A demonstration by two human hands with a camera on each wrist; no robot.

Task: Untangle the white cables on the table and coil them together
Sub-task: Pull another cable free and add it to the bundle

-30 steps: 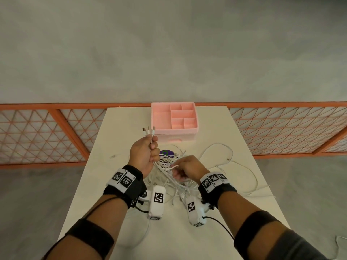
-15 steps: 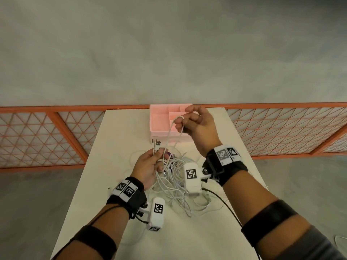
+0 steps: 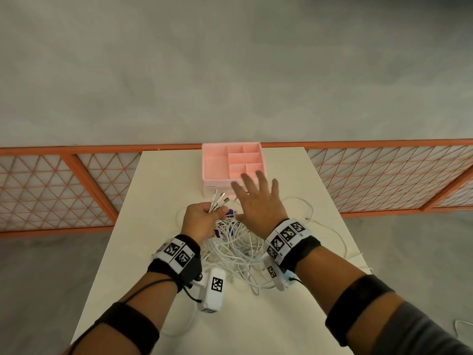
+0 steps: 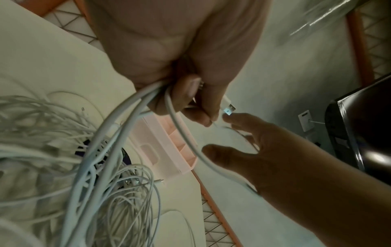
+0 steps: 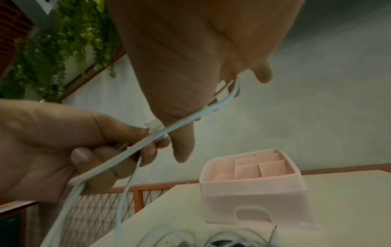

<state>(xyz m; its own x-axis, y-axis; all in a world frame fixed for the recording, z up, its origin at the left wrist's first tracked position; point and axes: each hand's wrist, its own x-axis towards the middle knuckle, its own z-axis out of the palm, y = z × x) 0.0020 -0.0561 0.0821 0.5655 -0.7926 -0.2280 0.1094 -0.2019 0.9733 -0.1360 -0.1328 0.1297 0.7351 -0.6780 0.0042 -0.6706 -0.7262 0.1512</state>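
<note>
The white cables lie as one loose tangled heap in the middle of the pale tabletop, between the two forearms. They are thin, round and glossy, with many loops that cross over each other. Some single strands run out to the right side of the tabletop.

The left hand is closed in a fist around a bundle of cable ends. Three plugs with metal tips stick out above the fist, fanned a little apart. In the left wrist view one of them is a flat USB plug.

The right hand is open, its fingers straight and spread, raised above the heap just beside the left hand. One cable lies across its palm, in the right wrist view, without a grip.

A pink organizer box with several compartments stands behind the heap at the far edge. Something small and purple shows under the cables.
</note>
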